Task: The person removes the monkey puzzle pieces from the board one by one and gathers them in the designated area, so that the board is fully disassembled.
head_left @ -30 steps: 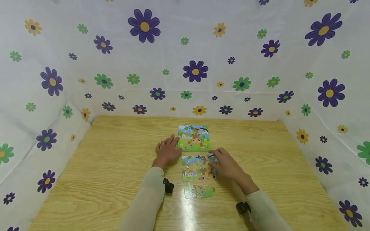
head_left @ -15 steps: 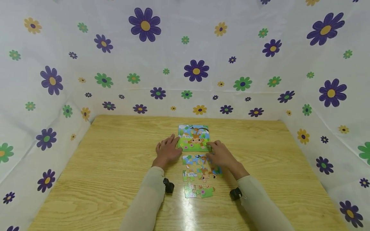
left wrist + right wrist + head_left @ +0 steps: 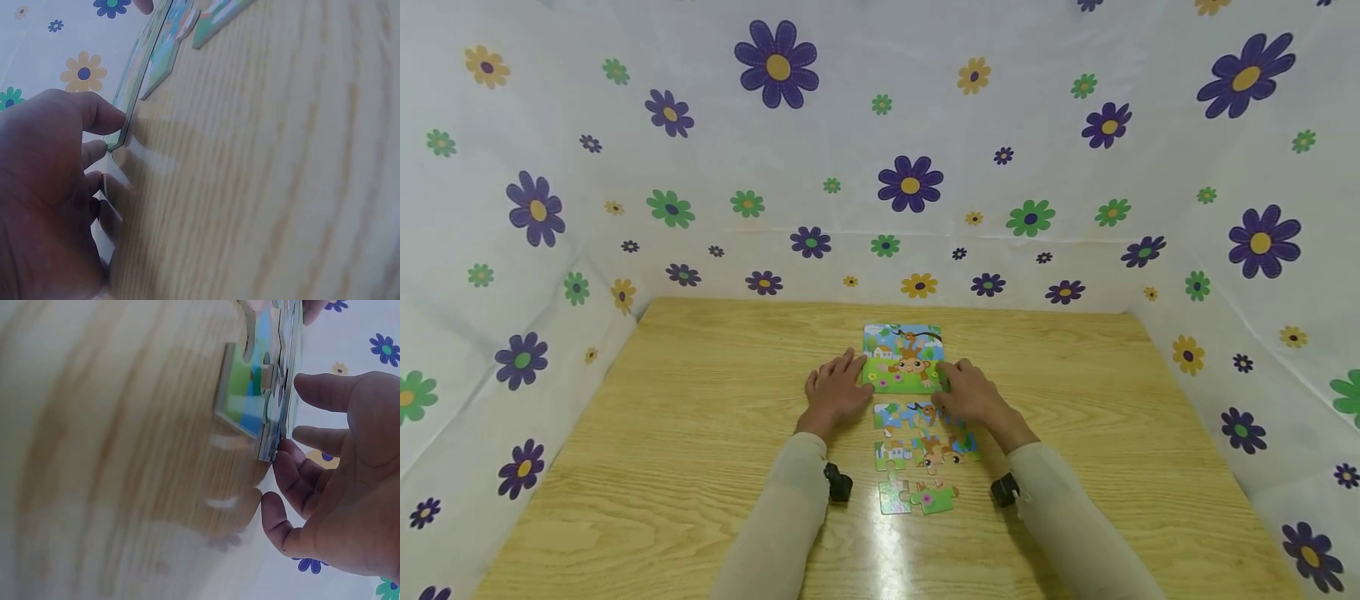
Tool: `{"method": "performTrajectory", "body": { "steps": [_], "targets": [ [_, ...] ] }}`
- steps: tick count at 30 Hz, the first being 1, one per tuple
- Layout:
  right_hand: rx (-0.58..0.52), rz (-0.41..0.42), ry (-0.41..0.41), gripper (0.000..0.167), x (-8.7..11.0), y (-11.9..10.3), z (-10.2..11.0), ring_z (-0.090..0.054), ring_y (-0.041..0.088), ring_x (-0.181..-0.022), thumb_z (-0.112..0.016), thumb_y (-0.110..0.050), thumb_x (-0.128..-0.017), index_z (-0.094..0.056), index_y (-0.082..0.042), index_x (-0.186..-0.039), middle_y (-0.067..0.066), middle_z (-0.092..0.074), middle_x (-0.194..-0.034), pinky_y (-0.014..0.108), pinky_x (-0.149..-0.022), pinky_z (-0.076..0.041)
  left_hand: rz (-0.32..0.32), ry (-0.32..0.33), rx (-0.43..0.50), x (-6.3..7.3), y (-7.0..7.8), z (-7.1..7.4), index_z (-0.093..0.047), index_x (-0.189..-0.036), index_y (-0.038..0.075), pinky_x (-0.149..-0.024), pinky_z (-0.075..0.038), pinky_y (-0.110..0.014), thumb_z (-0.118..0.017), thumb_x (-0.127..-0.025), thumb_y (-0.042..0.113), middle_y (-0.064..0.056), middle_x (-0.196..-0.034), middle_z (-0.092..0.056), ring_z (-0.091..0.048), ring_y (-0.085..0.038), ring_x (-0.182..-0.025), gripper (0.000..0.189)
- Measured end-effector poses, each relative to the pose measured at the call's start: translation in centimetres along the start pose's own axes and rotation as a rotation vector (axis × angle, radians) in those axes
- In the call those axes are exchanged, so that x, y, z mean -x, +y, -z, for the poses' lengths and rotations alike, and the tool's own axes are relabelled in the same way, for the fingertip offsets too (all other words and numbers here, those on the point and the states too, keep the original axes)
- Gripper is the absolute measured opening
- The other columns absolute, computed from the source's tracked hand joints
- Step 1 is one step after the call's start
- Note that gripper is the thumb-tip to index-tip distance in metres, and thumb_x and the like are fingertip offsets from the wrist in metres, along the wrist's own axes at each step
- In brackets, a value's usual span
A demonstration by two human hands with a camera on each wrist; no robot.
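Observation:
A flat picture board (image 3: pixel 904 343) with a cartoon monkey lies on the table. My left hand (image 3: pixel 833 390) rests at its left edge, fingers spread, thumb at the near left corner. In the left wrist view that thumb overlaps the edge of the board (image 3: pixel 132 87). At the opposite side, my right hand (image 3: pixel 973 396) has its fingertips at the board's near right corner, with the thumb lower, over the top row of jigsaw pieces. Several jigsaw pieces (image 3: pixel 891 415) lie in rows below the board, partly joined. The right hand covers some at the upper right.
The wooden table (image 3: pixel 715 400) extends on both sides of the puzzle. White cloth walls (image 3: pixel 700 158) with printed flowers stand at the back, left and right. Black wrist cameras (image 3: pixel 837 483) sit at both sleeves.
My right hand has moved left and away from me, off the pieces at right, to the board's right edge, uncovering some pieces. The left hand has stayed in place.

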State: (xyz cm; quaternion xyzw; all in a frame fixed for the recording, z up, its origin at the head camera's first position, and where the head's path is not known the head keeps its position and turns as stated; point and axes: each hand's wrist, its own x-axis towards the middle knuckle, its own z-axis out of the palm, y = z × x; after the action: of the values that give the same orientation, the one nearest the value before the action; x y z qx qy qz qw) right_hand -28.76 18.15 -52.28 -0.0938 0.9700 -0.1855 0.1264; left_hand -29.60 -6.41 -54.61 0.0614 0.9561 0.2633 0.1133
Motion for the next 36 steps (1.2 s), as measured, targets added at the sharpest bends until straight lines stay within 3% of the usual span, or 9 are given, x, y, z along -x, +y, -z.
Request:
{"method": "performTrajectory", "body": {
  "steps": [7,15,21,25,31,36],
  "targets": [
    [-0.017,-0.012,-0.020,0.055,-0.9,-0.1,0.2,-0.052,0.038,-0.114,-0.054,-0.032,-0.097,-0.042,-0.009,-0.146,0.022,-0.046,-0.135,0.056,-0.088,-0.045,0.003,-0.004,0.007,-0.1,-0.2,-0.1,-0.027,-0.154,0.030,-0.117,-0.005,-0.059,-0.040,-0.098,0.038,0.006,-0.164,-0.013,-0.015,-0.028,-0.150,0.058],
    [-0.105,0.028,-0.077,0.051,-2.4,0.3,0.9,-0.054,0.025,-0.084,-0.060,-0.023,-0.094,-0.045,0.001,-0.136,0.024,-0.054,-0.119,0.040,-0.077,-0.047,0.003,0.008,-0.007,-0.2,-0.3,-0.2,-0.027,-0.154,0.031,-0.118,-0.005,-0.059,-0.040,-0.098,0.039,0.007,-0.164,-0.013,-0.015,-0.027,-0.150,0.058],
    [-0.148,0.029,-0.109,0.053,-2.7,0.3,1.2,-0.056,0.024,-0.088,-0.064,-0.021,-0.092,-0.043,0.004,-0.134,0.023,-0.055,-0.119,0.040,-0.080,-0.049,0.012,0.004,-0.019,-0.2,-0.2,-0.3,-0.027,-0.154,0.031,-0.118,-0.004,-0.058,-0.040,-0.100,0.041,0.008,-0.164,-0.012,-0.015,-0.026,-0.150,0.057],
    [-0.174,0.035,-0.080,0.053,-2.7,0.3,1.1,-0.056,0.025,-0.085,-0.066,-0.018,-0.091,-0.044,0.003,-0.133,0.017,-0.057,-0.105,0.039,-0.077,-0.049,0.014,0.004,-0.022,-0.2,-0.1,-0.3,-0.026,-0.154,0.031,-0.119,-0.004,-0.057,-0.040,-0.100,0.041,0.008,-0.164,-0.012,-0.014,-0.025,-0.150,0.057],
    [-0.166,0.078,0.001,0.046,-2.4,-0.2,0.8,-0.056,0.027,-0.097,-0.068,-0.013,-0.087,-0.050,0.000,-0.128,0.016,-0.058,-0.113,0.043,-0.085,-0.050,0.011,0.007,-0.009,-0.1,-0.1,-0.2,-0.028,-0.154,0.029,-0.118,-0.004,-0.059,-0.040,-0.099,0.039,0.006,-0.164,-0.013,-0.015,-0.028,-0.150,0.057],
    [-0.178,0.063,0.019,0.044,-2.3,-0.3,0.5,-0.060,0.020,-0.081,-0.066,-0.011,-0.087,-0.049,-0.003,-0.128,0.009,-0.063,-0.101,0.038,-0.076,-0.051,0.010,0.003,-0.005,-0.1,0.0,-0.2,-0.028,-0.154,0.030,-0.118,-0.004,-0.059,-0.040,-0.099,0.038,0.007,-0.164,-0.013,-0.014,-0.027,-0.150,0.057]
  ]
}}
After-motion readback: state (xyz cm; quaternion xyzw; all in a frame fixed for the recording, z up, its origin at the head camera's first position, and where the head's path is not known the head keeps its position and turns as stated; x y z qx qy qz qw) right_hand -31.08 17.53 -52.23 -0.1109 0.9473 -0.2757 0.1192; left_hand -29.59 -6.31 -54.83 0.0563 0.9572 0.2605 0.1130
